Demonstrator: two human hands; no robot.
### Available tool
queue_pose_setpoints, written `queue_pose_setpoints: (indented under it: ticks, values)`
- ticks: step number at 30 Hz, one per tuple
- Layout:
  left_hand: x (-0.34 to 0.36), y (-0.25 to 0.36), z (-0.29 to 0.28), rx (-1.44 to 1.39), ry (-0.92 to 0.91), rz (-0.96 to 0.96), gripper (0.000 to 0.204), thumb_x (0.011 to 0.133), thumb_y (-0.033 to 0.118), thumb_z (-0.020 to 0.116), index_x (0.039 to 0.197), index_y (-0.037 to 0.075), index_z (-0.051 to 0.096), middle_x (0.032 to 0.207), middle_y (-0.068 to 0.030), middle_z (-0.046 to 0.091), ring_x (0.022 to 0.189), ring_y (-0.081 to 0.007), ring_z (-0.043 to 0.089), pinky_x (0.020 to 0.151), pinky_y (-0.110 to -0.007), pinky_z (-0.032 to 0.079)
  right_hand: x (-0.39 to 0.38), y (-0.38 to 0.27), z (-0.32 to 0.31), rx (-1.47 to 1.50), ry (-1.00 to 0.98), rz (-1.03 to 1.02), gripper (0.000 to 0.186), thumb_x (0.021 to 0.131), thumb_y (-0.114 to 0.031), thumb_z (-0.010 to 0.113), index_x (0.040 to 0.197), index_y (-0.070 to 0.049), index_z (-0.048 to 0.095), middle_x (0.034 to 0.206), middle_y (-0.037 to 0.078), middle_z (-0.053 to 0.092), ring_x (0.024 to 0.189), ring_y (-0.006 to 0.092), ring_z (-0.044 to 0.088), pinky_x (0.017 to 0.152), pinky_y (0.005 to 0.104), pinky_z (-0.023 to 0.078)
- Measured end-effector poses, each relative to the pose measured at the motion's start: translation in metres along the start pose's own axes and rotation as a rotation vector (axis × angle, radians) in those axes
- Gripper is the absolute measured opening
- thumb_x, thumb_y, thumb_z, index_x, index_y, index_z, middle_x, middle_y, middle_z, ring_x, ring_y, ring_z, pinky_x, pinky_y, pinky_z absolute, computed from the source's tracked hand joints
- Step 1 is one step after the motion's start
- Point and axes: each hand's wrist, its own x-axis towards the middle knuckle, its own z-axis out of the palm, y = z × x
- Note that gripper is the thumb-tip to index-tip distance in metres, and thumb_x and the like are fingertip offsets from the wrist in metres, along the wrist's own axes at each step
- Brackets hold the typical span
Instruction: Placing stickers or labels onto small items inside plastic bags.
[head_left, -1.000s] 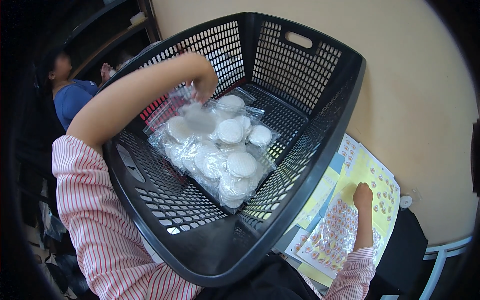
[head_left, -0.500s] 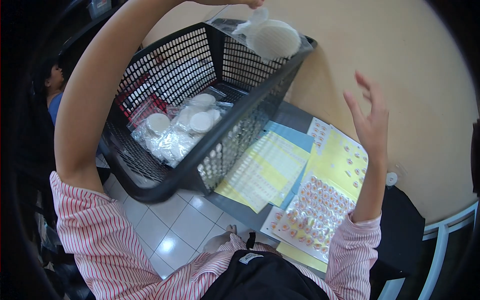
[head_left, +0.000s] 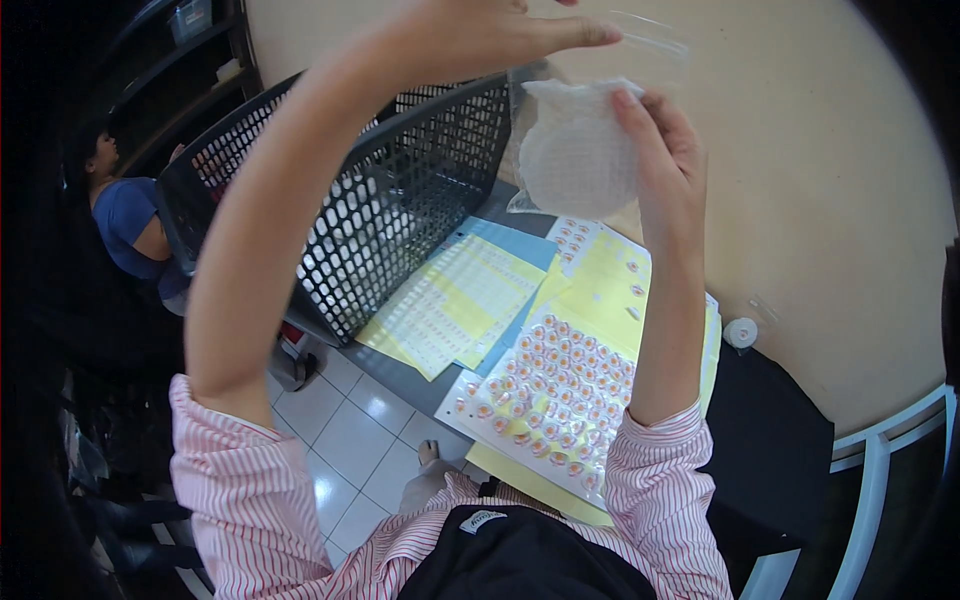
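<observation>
My right hand (head_left: 675, 150) is closed on a clear plastic bag (head_left: 575, 150) with a flat, round, whitish pad of mesh-like texture inside, pinching its right side between thumb and fingers. The bag hangs upright above the table, its clear top edge standing out against the wall. My left hand (head_left: 490, 38) reaches across from the left at the upper edge of the picture. One of its digits stretches out toward the top of the bag, apart from the others; whether it touches the plastic I cannot tell. The remaining fingers are partly cut off by the edge.
A black perforated basket (head_left: 410, 170) stands tilted at the left. Sheets with rows of small egg-like stickers (head_left: 560, 380), yellow papers (head_left: 460, 300) and a blue folder (head_left: 535, 240) cover the table. A white roll (head_left: 740, 333) lies at right. Another person (head_left: 130, 215) is at far left.
My right hand, empty and open before, has come up and gripped the bag. My left hand, which held the bag over the basket, now sits farther right at its top. The view has shifted.
</observation>
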Motion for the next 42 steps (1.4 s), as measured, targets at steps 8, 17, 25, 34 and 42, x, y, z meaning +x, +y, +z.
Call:
queue_pose_setpoints:
  ticks: [8,17,25,34,42]
  values:
    - [-0.064,0.011,0.122,-1.078,0.273,-0.432,0.026,0.086,0.022,0.048,0.097,-0.001,0.050,0.087,-0.0054,0.057,0.078,-0.0085,0.052,0.065,-0.020,0.042,-0.061,-0.003,-0.035,0.175,0.167,0.177,0.017,0.082,-0.014,0.054,0.087,0.001,0.058,0.077,0.003,0.059,0.070,0.0070,0.053,0.064,0.0198,0.041]
    - [-0.100,0.039,0.155,-1.282,0.289,-0.564,0.013,0.082,0.008,0.052,0.090,-0.002,0.053,0.083,-0.0061,0.057,0.081,-0.0111,0.054,0.072,-0.024,0.043,-0.093,0.005,-0.048,0.122,0.161,0.159,0.008,0.080,-0.005,0.054,0.084,0.002,0.056,0.080,0.006,0.056,0.070,0.0103,0.054,0.065,0.0223,0.044]
    - [-0.115,0.034,0.138,-1.268,0.300,-0.482,0.008,0.074,-0.003,0.057,0.082,-0.002,0.056,0.080,-0.0062,0.057,0.076,-0.0111,0.055,0.070,-0.025,0.044,-0.102,0.009,-0.024,0.025,0.154,0.073,0.006,0.071,0.001,0.061,0.077,0.000,0.059,0.078,0.008,0.056,0.069,0.0114,0.054,0.060,0.0222,0.045]
    - [-0.129,0.021,0.135,-1.182,0.321,-0.450,0.009,0.069,-0.006,0.059,0.077,-0.001,0.058,0.076,-0.0076,0.058,0.072,-0.0118,0.053,0.066,-0.023,0.042,-0.107,0.012,-0.008,-0.175,0.154,-0.033,0.008,0.067,0.001,0.063,0.074,-0.002,0.061,0.074,0.008,0.059,0.069,0.0132,0.056,0.059,0.0225,0.043]
    - [-0.133,0.018,0.134,-1.206,0.335,-0.454,0.006,0.070,-0.004,0.059,0.075,0.000,0.057,0.074,-0.0067,0.058,0.070,-0.0105,0.052,0.063,-0.023,0.040,-0.109,0.012,0.002,-0.150,0.205,0.037,0.007,0.068,0.000,0.063,0.074,-0.002,0.061,0.075,0.008,0.058,0.066,0.0113,0.054,0.057,0.0212,0.042]
